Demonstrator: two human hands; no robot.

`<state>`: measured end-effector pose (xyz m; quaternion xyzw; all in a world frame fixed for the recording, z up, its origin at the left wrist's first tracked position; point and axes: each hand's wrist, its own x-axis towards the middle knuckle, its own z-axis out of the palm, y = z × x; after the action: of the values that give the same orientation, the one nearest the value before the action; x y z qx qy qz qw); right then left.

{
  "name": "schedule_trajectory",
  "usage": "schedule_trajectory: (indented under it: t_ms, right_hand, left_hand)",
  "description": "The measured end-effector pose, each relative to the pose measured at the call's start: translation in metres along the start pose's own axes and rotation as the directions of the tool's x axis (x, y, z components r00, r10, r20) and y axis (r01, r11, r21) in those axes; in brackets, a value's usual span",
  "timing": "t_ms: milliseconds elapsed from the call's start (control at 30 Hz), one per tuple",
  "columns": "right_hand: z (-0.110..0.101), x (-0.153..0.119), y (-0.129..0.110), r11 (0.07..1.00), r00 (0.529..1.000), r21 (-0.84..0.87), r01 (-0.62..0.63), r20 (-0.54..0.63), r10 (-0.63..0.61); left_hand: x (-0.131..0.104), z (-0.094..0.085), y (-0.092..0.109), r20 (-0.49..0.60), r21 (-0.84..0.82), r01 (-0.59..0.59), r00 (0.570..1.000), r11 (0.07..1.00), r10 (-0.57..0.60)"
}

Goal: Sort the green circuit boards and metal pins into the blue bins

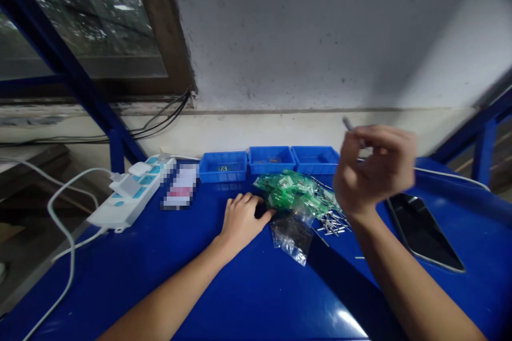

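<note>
My left hand [243,218] rests on the blue table, its fingers loosely curved and the thumb apart, with nothing seen in it. Its fingertips are beside a heap of green-printed clear plastic bags [286,192]. A clear plastic bag [294,240] lies flat just in front of the heap. My right hand [372,170] is raised above the table, blurred by motion, and its thumb and fingers pinch a short grey metal rod [347,123] that sticks out past the fingertips. Below and to its left lie several loose thin metal rods [334,224].
Three blue bins [223,168] stand along the wall, some with small parts inside. On the left are a white power strip [130,197] with cables and a blurred-out phone [181,186]. A dark phone [426,232] lies on the right, near my right forearm.
</note>
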<state>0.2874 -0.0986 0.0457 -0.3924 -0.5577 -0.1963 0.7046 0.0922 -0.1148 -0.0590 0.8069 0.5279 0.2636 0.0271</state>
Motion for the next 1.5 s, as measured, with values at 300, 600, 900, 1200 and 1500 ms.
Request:
schedule_trajectory:
  t_ms: [300, 600, 900, 1200, 1500]
  right_hand:
    - [0.002, -0.059, 0.021, 0.969, 0.675, -0.225, -0.097, 0.701, 0.231]
    - [-0.010, -0.081, -0.022, 0.502, 0.178, -0.160, -0.850, 0.810, 0.559]
    - [-0.011, -0.081, -0.018, 0.585, 0.462, 0.102, -0.805, 0.726, 0.509]
    - [-0.015, -0.092, -0.020, 0.981, 0.661, 0.189, 0.047, 0.731, -0.173]
    - [-0.018, -0.073, 0.002, 0.980, 0.750, -0.101, -0.170, 0.632, 0.195]
  left_hand:
    - [0.003, -0.002, -0.002, 0.066, -0.025, -0.157, 0.985, 0.987, 0.158]
    - [0.002, -0.019, -0.005, -0.441, -0.384, -0.336, 0.885, 0.860, 0.149]
    - [0.002, -0.026, 0.004, -0.140, -0.666, -0.106, 0.990, 0.738, 0.015]
    - [0.011, -0.031, -0.005, 0.118, -0.870, 0.206, 0.969, 0.448, -0.218]
    - [0.043, -0.060, -0.048, -0.482, 0.043, -0.002, 0.876, 0.999, 0.022]
